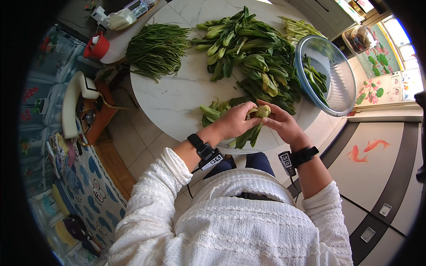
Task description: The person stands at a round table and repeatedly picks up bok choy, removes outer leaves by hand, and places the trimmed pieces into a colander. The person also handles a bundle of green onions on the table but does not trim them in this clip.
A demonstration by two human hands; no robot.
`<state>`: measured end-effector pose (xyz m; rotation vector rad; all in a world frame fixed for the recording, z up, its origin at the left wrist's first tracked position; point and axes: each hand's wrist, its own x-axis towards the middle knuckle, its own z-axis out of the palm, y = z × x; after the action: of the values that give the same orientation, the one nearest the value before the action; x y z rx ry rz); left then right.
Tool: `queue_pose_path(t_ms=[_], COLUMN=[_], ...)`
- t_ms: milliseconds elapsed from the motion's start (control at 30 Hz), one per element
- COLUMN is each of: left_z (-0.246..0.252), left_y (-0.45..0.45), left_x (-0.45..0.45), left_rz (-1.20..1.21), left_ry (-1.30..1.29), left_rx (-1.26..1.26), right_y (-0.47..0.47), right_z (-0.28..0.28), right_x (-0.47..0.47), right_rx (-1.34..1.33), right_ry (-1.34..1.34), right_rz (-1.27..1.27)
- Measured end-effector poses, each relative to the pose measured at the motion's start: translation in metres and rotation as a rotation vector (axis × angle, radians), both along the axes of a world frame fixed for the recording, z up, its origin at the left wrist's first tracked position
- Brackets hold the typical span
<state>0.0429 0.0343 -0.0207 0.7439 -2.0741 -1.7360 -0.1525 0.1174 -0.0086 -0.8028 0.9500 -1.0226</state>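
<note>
Both my hands meet over the near part of the round marble-patterned table [159, 103]. Between my left hand [234, 121] and my right hand [279, 121] is a head of bok choy [263, 112], its pale base up and its leaves hanging down. The fingertips of both hands touch it near the base. Just beyond my left hand lies a small heap of loose bok choy leaves [211, 113]. A large pile of bok choy [256, 50] spreads across the table's middle. At its right, a clear blue plastic basin [342, 79] stands tilted, with some greens [314, 78] inside.
A bundle of thin green stalks [158, 50] lies at the table's left, and paler stalks [299, 30] lie at the back right. A red container [96, 46] and a power adapter [100, 15] are at the far left. A cream-backed chair [71, 106] stands left of the table.
</note>
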Motion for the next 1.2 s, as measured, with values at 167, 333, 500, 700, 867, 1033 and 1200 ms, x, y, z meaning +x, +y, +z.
queue_pose_path(t_ms=[167,333,500,700,867,1033,1200], left_z=[0.000,0.001,0.005,-0.006,-0.010,-0.009,-0.007], left_y=[0.001,-0.003,0.004,0.012,0.005,-0.001,-0.005], left_x=[0.004,0.008,0.008,0.002,0.009,0.017,0.020], left_rz=[-0.003,-0.088,-0.105,-0.066,-0.195,-0.250,-0.197], left_ry=[0.000,-0.039,-0.282,-0.123,-0.019,0.025,0.007], left_rx=[-0.139,-0.150,-0.517,-0.471,-0.317,-0.347,-0.155], right_y=[-0.003,-0.001,-0.001,-0.003,0.002,0.008,0.009], right_z=[-0.006,-0.001,0.002,0.015,0.019,0.010,0.011], right_x=[0.002,-0.002,0.005,0.003,-0.004,-0.008,-0.012], right_rx=[-0.077,-0.110,-0.092,-0.125,-0.062,0.024,0.055], right_ry=[0.249,0.593,0.676,0.841,0.712,0.519,0.331], right_rz=[0.038,0.086,0.137,0.263,0.295,0.339,0.264])
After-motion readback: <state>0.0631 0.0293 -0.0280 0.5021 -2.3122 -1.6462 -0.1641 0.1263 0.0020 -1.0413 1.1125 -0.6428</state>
